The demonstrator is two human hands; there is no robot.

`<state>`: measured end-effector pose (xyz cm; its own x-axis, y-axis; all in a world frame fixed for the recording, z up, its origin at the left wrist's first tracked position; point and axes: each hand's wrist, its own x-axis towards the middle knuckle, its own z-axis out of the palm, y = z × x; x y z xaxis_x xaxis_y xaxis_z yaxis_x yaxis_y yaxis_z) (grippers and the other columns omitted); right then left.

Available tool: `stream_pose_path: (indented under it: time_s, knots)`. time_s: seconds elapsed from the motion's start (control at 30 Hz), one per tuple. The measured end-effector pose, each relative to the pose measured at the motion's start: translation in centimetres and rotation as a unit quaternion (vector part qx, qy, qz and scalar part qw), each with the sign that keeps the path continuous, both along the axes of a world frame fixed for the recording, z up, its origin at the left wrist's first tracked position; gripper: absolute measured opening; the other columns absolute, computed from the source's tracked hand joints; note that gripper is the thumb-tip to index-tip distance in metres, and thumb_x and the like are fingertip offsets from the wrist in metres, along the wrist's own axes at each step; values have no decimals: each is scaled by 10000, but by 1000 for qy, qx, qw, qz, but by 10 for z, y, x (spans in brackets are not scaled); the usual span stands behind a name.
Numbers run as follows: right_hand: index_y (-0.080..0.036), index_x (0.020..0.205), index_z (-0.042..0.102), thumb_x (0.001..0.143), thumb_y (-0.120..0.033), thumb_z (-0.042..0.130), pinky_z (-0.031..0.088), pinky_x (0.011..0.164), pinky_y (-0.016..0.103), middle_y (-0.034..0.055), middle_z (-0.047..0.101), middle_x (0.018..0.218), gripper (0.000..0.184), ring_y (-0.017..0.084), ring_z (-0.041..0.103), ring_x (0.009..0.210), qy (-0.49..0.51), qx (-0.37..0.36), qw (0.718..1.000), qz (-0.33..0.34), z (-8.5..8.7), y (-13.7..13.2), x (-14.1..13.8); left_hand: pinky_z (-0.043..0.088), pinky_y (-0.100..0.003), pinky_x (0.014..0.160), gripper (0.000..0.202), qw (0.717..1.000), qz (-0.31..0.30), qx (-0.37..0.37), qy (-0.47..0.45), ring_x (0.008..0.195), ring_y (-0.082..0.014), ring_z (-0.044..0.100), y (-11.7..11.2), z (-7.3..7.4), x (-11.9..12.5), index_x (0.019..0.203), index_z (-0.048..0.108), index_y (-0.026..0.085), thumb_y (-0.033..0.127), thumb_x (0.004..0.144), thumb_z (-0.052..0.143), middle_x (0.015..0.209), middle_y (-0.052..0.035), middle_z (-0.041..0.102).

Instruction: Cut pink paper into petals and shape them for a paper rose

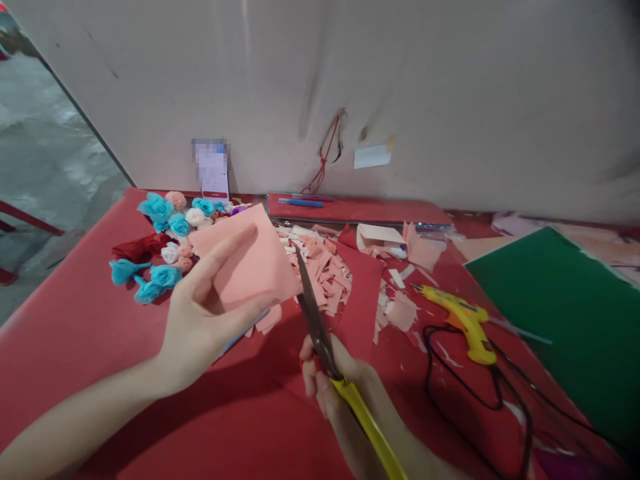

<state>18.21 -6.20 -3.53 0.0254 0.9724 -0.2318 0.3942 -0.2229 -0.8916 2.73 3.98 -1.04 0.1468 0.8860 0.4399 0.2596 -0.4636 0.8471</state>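
A square of pink paper (245,260) is held up over the red table by my left hand (205,313), its thumb near the lower edge and a finger spread along the sheet. My right hand (340,380) grips scissors (325,357) with yellow handles and dark blades. The blades point up and away, with their tips just right of the paper's corner; whether they touch it I cannot tell. Beyond both hands lies a heap of pink paper scraps (330,273).
Blue, white and pink paper flowers (163,277) lie left. A phone (214,170) leans on the wall. At right are a yellow glue gun (463,320) with a looped black cord and a green sheet (560,313). A blue pen (301,203) lies at the back.
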Motion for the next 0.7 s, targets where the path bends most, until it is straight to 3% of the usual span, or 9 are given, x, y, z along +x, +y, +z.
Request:
stream_pose_path:
  time_s: [0.13, 0.7]
  knots:
    - [-184, 885, 454, 861, -253, 358, 325, 351, 166, -31, 485, 571, 121, 60, 409, 380, -15, -10, 1000, -16, -3, 0, -3, 491, -347, 901, 563, 1000, -4, 7, 5, 1148, -250, 474, 1, 1, 0, 1185, 490, 310, 265, 659, 687, 1203, 3, 558]
    - [-208, 791, 440, 818, -259, 369, 339, 365, 183, -52, 420, 469, 91, 95, 422, 388, -89, 14, 995, -35, -2, 1, -3, 462, -357, 930, 549, 1000, 14, 5, 27, 1189, -259, 425, 1, 1, 1, 1146, 534, 291, 262, 626, 708, 1171, 3, 582]
